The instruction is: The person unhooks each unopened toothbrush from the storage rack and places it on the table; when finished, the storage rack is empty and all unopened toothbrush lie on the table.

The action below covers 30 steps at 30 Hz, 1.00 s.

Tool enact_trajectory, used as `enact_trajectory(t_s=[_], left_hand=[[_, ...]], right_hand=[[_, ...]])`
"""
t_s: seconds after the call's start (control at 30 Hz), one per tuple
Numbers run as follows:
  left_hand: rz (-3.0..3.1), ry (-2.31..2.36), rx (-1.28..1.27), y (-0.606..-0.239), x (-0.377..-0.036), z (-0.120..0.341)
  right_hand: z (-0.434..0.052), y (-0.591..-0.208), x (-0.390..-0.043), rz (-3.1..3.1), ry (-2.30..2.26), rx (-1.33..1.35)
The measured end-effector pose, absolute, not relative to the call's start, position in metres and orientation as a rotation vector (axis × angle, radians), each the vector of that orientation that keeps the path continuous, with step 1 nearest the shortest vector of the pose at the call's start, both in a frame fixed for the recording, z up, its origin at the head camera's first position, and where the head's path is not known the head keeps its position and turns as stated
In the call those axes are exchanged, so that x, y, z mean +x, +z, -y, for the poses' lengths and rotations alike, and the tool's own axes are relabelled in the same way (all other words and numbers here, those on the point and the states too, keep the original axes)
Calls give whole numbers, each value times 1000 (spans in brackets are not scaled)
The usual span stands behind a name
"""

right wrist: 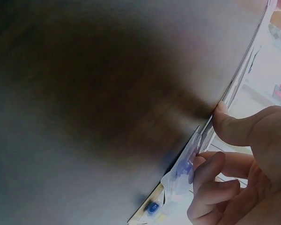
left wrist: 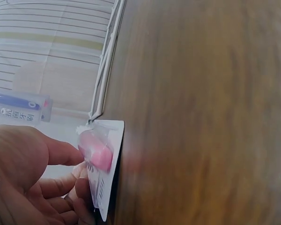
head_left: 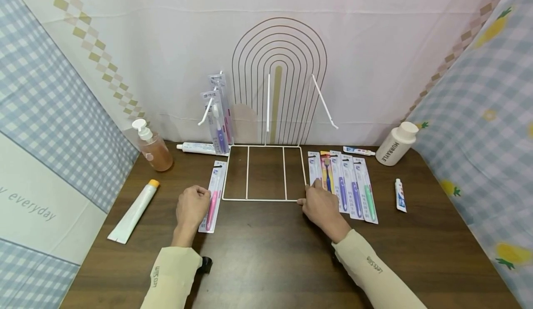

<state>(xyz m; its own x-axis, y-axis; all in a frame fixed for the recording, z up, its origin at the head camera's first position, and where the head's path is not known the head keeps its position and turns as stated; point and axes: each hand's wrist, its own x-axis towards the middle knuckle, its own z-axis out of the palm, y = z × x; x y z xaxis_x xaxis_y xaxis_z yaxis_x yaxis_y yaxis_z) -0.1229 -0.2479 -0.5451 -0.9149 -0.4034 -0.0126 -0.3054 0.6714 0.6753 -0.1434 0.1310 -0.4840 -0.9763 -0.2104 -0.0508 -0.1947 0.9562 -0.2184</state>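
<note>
My left hand (head_left: 192,209) is at the left edge of a packaged pink toothbrush (head_left: 212,202). In the left wrist view its thumb touches the clear blister and curled fingers meet the pack's edge. My right hand (head_left: 322,205) reaches to the near right corner of a white wire rack (head_left: 266,200). Its thumb touches the rack's wire, while its curled fingers touch the nearest packaged toothbrush (head_left: 315,163); whether they grip is unclear. Two packaged toothbrushes (head_left: 220,131) hang upright on the rack's left prong (head_left: 206,112). The middle prong (head_left: 268,103) and right prong (head_left: 325,101) hold nothing.
Right of the rack lie several packaged toothbrushes (head_left: 356,193), two small toothpaste tubes (head_left: 400,195) and a white bottle (head_left: 397,145). At left are a pump bottle (head_left: 157,151), an orange-capped tube (head_left: 133,214) and a white tube (head_left: 199,148). A curtain (head_left: 179,45) backs the table.
</note>
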Motion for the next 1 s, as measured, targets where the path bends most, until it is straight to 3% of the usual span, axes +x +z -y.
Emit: enact_trajectory(t_s=[1.0], left_hand=[[2735, -1038, 544, -548, -126, 246]], right_hand=[[-132, -484, -142, -3048, -306, -327]])
